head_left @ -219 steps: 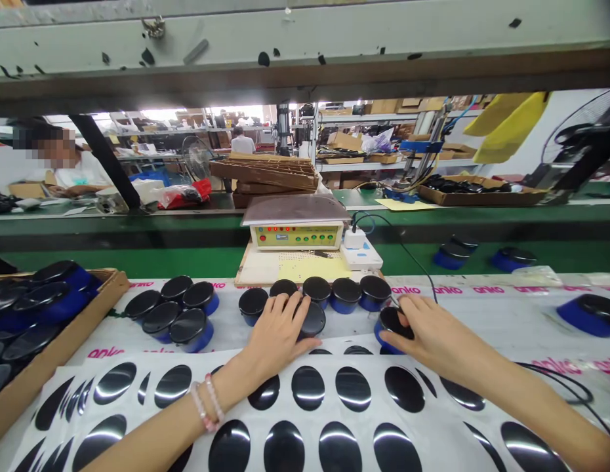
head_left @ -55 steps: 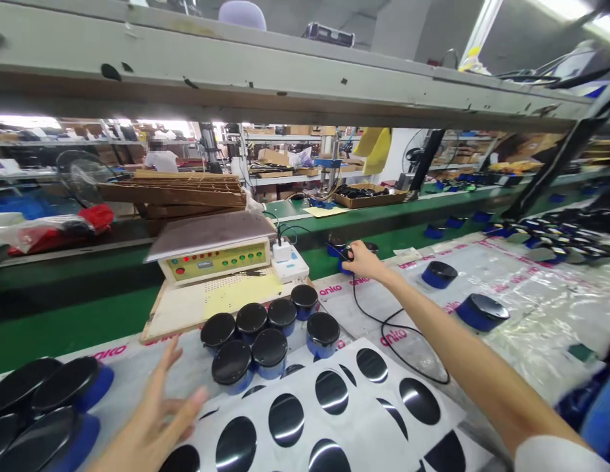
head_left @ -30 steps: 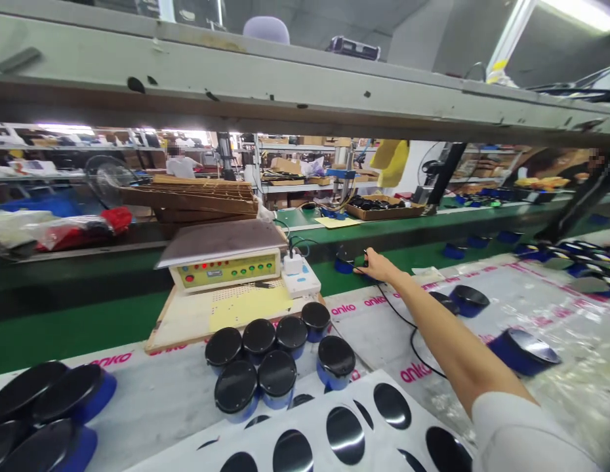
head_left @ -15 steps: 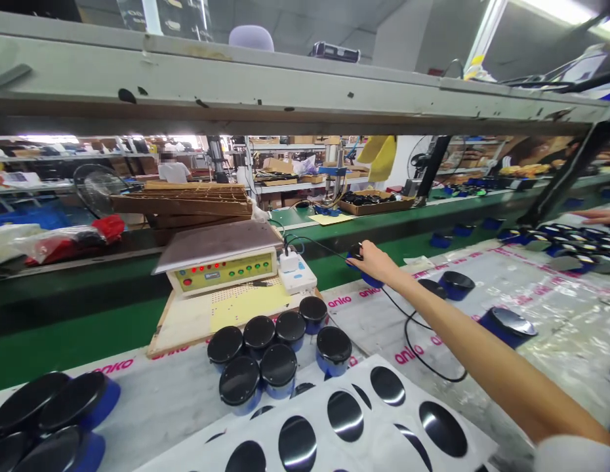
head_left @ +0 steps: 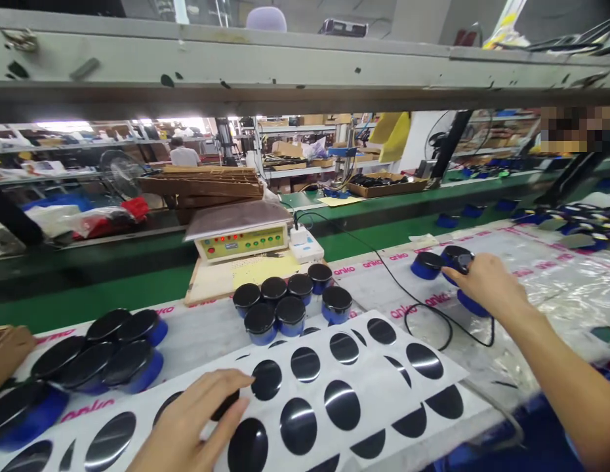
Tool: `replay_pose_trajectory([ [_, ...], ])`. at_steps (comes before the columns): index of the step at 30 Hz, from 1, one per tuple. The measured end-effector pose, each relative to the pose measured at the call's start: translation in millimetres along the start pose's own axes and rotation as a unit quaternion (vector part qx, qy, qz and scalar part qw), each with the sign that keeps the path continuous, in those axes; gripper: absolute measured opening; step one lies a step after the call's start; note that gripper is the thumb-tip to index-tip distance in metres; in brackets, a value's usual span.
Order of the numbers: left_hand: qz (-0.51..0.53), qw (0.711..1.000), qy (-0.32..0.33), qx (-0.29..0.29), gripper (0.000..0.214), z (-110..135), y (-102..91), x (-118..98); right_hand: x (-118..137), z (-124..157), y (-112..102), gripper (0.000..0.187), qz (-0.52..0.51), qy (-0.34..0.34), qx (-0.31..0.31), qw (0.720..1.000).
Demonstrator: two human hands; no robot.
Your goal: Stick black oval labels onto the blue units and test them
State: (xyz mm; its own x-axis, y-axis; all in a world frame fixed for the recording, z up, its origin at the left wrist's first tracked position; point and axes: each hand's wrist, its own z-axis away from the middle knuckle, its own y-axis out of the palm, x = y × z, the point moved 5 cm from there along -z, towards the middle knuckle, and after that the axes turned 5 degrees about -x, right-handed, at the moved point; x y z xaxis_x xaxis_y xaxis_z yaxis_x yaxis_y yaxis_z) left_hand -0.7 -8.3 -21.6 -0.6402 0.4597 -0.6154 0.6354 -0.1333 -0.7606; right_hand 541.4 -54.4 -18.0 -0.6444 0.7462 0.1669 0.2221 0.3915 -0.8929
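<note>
While the left hand (head_left: 199,419), out of view half a second ago, now appears over the sticker sheet (head_left: 374,375), thumb and fingers curved apart, the right hand (head_left: 487,282) has left the green belt (head_left: 398,226) for a blue-and-black round case (head_left: 451,253) on the tabletop (head_left: 541,308), palm down; what its fingers pinch cannot be told.
</note>
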Motion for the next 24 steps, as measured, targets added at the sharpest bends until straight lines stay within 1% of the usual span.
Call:
replay_pose_trajectory([
  [2,-0.025,0.995,0.085,0.044,0.028,-18.9,14.3,-22.5,1.8,6.1,4.7,0.042,-0.018,-0.010,-0.001,1.000],
  [3,-0.043,0.990,0.123,0.052,0.028,-30.6,22.2,-33.8,4.1,9.7,6.5,0.038,-0.029,-0.019,0.000,0.999],
  [5,-0.082,0.979,0.180,0.047,0.027,-56.9,40.6,-55.1,12.3,16.4,4.9,0.030,-0.050,-0.039,-0.008,0.998],
  [7,-0.101,0.975,0.196,0.032,0.026,-83.7,61.7,-72.9,25.6,22.1,-7.7,0.028,-0.068,-0.060,-0.035,0.995],
  [8,-0.105,0.974,0.197,0.023,0.029,-95.7,72.4,-80.9,34.4,25.0,-17.9,0.028,-0.079,-0.072,-0.053,0.993],
  [10,-0.102,0.976,0.195,0.004,0.043,-115.3,91.7,-94.8,56.1,33.7,-41.6,0.030,-0.113,-0.102,-0.074,0.986],
  [12,-0.088,0.977,0.193,-0.006,0.050,-128.3,106.3,-105.6,82.8,49.1,-61.7,0.032,-0.164,-0.150,-0.054,0.973],
  [14,-0.062,0.980,0.187,-0.003,0.047,-135.2,113.8,-112.7,111.9,72.5,-73.0,0.037,-0.214,-0.215,0.004,0.953],
  [15,-0.044,0.982,0.184,0.002,0.042,-136.2,114.0,-114.9,126.0,86.3,-75.8,0.039,-0.236,-0.250,0.039,0.938],
  [17,0.003,0.985,0.173,0.017,0.040,-133.4,106.8,-117.3,150.8,114.3,-79.0,0.042,-0.287,-0.312,0.111,0.899],
  [19,0.055,0.985,0.162,0.032,0.050,-124.3,90.7,-118.0,169.6,136.8,-85.5,0.044,-0.348,-0.353,0.159,0.854],
  [21,0.111,0.982,0.150,0.028,0.060,-111.3,67.9,-117.4,183.8,150.8,-96.6,0.043,-0.397,-0.373,0.181,0.819],
  [24,0.134,0.980,0.145,-0.029,0.063,-90.8,30.7,-115.2,203.6,161.3,-116.5,0.039,-0.443,-0.391,0.186,0.785],
])
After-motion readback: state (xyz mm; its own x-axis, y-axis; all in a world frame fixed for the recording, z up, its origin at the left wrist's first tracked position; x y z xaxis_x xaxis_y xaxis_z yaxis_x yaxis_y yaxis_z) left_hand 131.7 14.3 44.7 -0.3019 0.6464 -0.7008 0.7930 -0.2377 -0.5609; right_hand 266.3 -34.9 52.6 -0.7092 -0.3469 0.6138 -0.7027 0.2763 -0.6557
